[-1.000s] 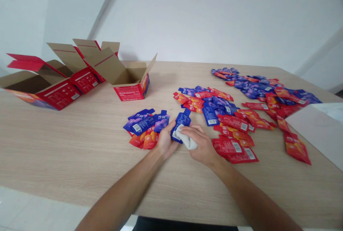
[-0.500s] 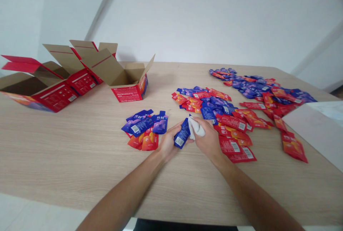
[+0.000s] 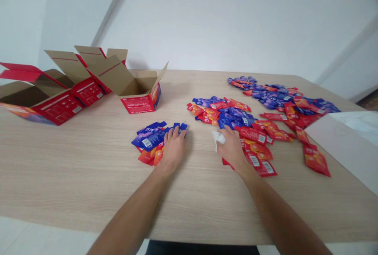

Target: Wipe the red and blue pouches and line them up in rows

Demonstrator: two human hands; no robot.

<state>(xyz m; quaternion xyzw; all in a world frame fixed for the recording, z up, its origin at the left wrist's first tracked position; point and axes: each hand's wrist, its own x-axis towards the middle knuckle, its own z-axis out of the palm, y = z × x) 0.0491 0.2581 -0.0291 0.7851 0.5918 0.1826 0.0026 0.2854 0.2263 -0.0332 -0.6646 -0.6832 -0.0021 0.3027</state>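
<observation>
My left hand (image 3: 173, 147) lies flat, fingers stretched out, on a small pile of blue and orange pouches (image 3: 149, 140) at the table's middle. My right hand (image 3: 232, 147) holds a crumpled white cloth (image 3: 217, 138) and rests at the near edge of a larger heap of red and blue pouches (image 3: 236, 119). A red pouch (image 3: 260, 163) lies just right of that hand.
Several open red cardboard boxes stand at the back left, the nearest one (image 3: 138, 89) with its flaps up. Another spread of pouches (image 3: 280, 97) covers the far right. A white sheet (image 3: 345, 140) overhangs the wooden table (image 3: 88, 176) at the right edge.
The blue pouch that my left hand held while the cloth rubbed it has been laid on the small pile. My right hand moved right to the big heap, still holding the cloth.
</observation>
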